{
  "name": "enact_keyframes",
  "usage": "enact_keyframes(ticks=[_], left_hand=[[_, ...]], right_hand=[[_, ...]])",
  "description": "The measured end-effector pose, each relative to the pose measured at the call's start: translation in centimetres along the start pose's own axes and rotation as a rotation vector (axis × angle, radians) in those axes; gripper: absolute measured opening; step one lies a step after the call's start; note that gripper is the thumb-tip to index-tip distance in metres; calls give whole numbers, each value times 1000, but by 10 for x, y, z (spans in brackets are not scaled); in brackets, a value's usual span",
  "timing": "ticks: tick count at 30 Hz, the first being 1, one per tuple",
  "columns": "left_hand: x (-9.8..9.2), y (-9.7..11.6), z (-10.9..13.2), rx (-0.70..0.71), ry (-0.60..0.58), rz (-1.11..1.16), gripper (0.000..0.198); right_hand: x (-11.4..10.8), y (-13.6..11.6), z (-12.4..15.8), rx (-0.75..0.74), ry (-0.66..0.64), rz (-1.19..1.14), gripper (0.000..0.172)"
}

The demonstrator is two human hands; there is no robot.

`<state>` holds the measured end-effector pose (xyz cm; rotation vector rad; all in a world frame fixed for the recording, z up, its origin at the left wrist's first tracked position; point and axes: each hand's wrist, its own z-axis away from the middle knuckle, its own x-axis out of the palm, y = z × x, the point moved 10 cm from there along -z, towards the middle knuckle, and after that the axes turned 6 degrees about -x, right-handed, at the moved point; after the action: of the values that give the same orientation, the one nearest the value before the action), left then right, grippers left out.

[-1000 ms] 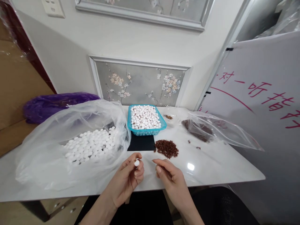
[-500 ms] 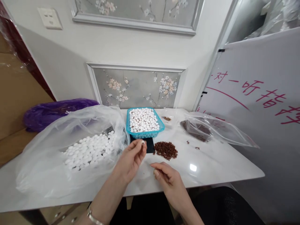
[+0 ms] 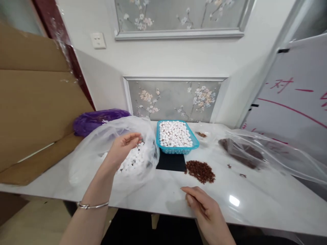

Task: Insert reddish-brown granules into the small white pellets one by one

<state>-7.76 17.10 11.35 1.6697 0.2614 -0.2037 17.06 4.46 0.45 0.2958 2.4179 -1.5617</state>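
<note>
My left hand [image 3: 125,147] hovers above white balls [image 3: 133,161] inside a clear plastic bag [image 3: 85,154]. Its fingers are loosely bent and apart, and nothing shows between them. Resting low over the front of the table is my right hand [image 3: 204,209], thumb and fingers pressed together. Whatever it pinches, if anything, is hidden. A heap of small reddish-brown bits [image 3: 200,171] lies beyond the right hand. Behind the heap, a blue plastic basket [image 3: 176,149] is full of white balls with brown specks among them.
A black flat square [image 3: 170,162] lies partly under the basket. At the right is a clear bag [image 3: 241,153] with dark brown contents. A purple bag [image 3: 99,119] and cardboard [image 3: 38,98] stand at the left. A whiteboard [image 3: 293,109] with red writing leans at the right.
My left hand has moved left from near the basket to over the bag, and the white ball at its fingertips no longer shows. The right hand stays pinched. The view has turned left.
</note>
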Motion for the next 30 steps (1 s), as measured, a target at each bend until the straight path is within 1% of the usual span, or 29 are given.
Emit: enact_keyframes(ticks=[1, 2, 3, 5, 6, 8, 11, 14, 15, 17, 19, 20, 21, 23, 24, 26, 28, 30], left_hand=[[-10, -3, 4, 11, 6, -172, 29], [-16, -7, 7, 26, -4, -339, 28], [-17, -10, 10, 46, -24, -502, 27], [-12, -18, 16, 92, -69, -766, 29], [-7, -22, 17, 111, -84, -854, 30], [3, -29, 17, 140, -98, -946, 32], [14, -35, 12, 162, -116, -966, 31], [16, -39, 4, 190, -125, -962, 30], [13, -38, 2, 201, -104, -951, 30], [2, -30, 0, 232, -20, -878, 28], [-9, -18, 4, 254, 73, -776, 25], [-13, -12, 9, 251, 106, -722, 23], [-16, -6, 14, 232, 131, -658, 22], [-14, -1, 27, 147, 134, -474, 22], [-8, -2, 34, 97, 113, -353, 24], [16, -6, 49, 11, 15, -114, 26], [53, -15, 65, -68, -153, 69, 25], [91, -33, 80, -206, -294, 221, 23]], right_hand=[[1, 0, 0, 4, -3, 4, 26], [2, 1, 0, 10, -11, 8, 26], [4, 2, 0, 17, -24, 14, 26], [7, 3, 0, 25, -50, 32, 26], [8, 3, 0, 27, -56, 44, 25], [8, 0, 0, 25, -52, 58, 24], [4, -8, 0, 13, -21, 41, 23], [-10, -12, -2, 7, 42, 21, 22], [-19, -10, -2, 18, 89, 32, 22], [-47, -2, -2, 64, 225, 93, 22], [-79, 9, 2, 134, 373, 208, 22], [-92, 13, 4, 161, 421, 279, 22], [-100, 16, 3, 178, 434, 353, 22], [-104, 19, -3, 176, 391, 485, 23], [-101, 20, -7, 166, 355, 532, 22], [-92, 21, -13, 157, 306, 595, 21], [-84, 24, -16, 172, 301, 642, 18], [-79, 25, -16, 188, 308, 692, 16]])
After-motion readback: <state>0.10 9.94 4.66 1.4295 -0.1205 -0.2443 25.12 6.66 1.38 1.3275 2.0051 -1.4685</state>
